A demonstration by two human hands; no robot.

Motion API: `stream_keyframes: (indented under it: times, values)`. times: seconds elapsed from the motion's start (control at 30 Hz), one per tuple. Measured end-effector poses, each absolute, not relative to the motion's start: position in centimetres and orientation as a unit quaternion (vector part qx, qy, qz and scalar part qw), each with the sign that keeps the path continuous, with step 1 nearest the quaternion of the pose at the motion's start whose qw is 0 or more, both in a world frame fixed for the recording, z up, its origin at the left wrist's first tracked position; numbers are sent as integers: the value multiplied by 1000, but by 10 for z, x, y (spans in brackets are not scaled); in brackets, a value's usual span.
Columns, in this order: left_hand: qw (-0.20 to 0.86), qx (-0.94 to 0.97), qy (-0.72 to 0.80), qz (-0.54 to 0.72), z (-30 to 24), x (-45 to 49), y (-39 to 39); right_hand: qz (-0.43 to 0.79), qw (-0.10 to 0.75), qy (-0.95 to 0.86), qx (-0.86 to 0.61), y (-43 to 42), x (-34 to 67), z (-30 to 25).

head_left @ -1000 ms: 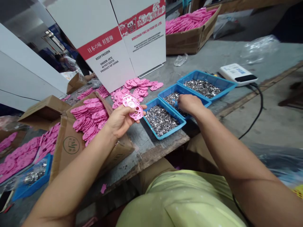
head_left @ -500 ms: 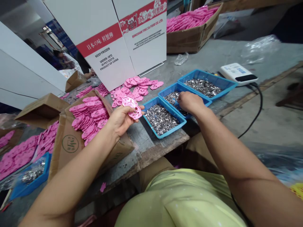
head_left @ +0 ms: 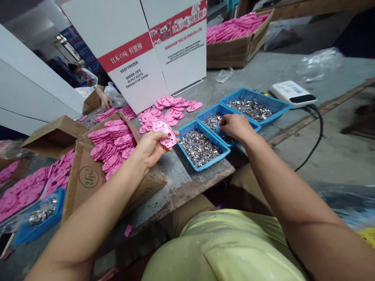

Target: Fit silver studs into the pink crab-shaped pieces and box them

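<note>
My left hand (head_left: 149, 150) grips a flat pink plastic piece (head_left: 163, 132) with a wavy outline and small holes, thumb on top and fingers beneath. My right hand (head_left: 236, 127) reaches into the middle blue tray (head_left: 254, 124), its fingers pinched together among small shiny metal parts (head_left: 213, 120). Whatever is between those fingertips is hidden. Nearer to me is another blue tray (head_left: 199, 169) full of silvery parts, and a third blue tray (head_left: 283, 106) lies beyond. Loose pink pieces (head_left: 175, 105) are heaped on the table past my left hand.
An open cardboard box (head_left: 84, 195) of stacked pink pieces stands at the left. A tall white carton (head_left: 137, 89) rises behind. Another box (head_left: 231, 60) of pink pieces, a white device (head_left: 293, 93) with a cable and plastic wrap (head_left: 320, 64) lie farther right. A co-worker's hand (head_left: 104, 99) shows beyond.
The co-worker's hand has come into fuller view beside the white carton. My left hand keeps its grip on the pink piece, and my right hand stays in the middle tray.
</note>
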State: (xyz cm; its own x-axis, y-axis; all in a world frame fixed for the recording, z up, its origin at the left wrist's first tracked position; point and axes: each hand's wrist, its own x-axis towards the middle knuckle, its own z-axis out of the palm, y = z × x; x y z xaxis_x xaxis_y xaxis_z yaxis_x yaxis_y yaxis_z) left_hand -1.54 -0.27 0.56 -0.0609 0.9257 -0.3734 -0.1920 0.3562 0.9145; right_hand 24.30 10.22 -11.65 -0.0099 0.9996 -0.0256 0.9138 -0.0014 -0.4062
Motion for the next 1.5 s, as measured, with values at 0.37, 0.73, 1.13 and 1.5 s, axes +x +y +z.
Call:
stream_keyframes:
  times: [0.37, 0.73, 1.13, 1.5]
  values:
    - [610, 336, 552, 458, 2, -18, -1, 179, 203, -669, -692, 102, 246, -120]
    - [603, 343, 565, 447, 4, -16, -2, 382, 487, -543, -568, 88, 232, -99]
    - [544, 422, 530, 496, -1, -13, -8, 727, 537, -374, -208, 34, 129, -73]
    - [531, 427, 515, 520, -3, -12, -7, 768, 516, -325, -196, 31, 117, -73]
